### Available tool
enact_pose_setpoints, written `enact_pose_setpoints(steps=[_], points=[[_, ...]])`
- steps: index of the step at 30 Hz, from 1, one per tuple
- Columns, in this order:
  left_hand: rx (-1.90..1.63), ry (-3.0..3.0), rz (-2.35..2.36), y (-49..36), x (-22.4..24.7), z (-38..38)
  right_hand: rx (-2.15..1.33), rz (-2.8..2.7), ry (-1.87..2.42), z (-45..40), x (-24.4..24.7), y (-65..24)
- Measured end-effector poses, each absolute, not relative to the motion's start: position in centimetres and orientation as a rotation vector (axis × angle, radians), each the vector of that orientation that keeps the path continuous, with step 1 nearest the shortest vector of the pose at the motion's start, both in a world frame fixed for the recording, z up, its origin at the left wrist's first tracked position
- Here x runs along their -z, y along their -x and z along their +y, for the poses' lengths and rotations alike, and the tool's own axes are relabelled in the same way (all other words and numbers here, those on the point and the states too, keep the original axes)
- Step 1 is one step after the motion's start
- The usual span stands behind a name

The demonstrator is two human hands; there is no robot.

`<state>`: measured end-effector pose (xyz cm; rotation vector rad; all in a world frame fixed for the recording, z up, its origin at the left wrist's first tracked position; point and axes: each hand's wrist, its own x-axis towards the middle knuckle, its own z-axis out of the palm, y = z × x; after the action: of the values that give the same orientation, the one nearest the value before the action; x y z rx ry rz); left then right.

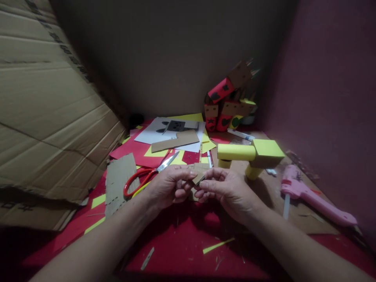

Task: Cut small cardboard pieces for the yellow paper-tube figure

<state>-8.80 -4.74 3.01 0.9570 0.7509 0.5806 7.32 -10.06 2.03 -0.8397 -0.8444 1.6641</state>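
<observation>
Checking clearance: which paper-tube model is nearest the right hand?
The yellow one with the large box end, just beyond the right hand; the others sit clustered farther back.

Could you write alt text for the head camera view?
A person's left hand and right hand hold a small cardboard piece over a red surface. Red-handled scissors lie to the left, a yellow paper model and a pink glue gun to the right, with decorated figures behind.
</observation>
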Motion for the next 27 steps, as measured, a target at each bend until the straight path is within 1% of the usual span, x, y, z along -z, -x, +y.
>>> enact_pose_setpoints(steps=[9,18,27], points=[[-0.560,-1.082,0.706,8.8,-3.6,-5.0,-1.495,-0.973,0.893,-10.5,-2.5,-7.2],[-0.559,-1.254,0.698,9.0,-3.7,-5.1,-1.459,-1.020,0.873,-10.5,-2.5,-7.3],[-0.753,-1.624,0.832,9.1,-4.2,-6.2,-1.456,-1.036,0.801,-10.7,-2.8,-7.2]])
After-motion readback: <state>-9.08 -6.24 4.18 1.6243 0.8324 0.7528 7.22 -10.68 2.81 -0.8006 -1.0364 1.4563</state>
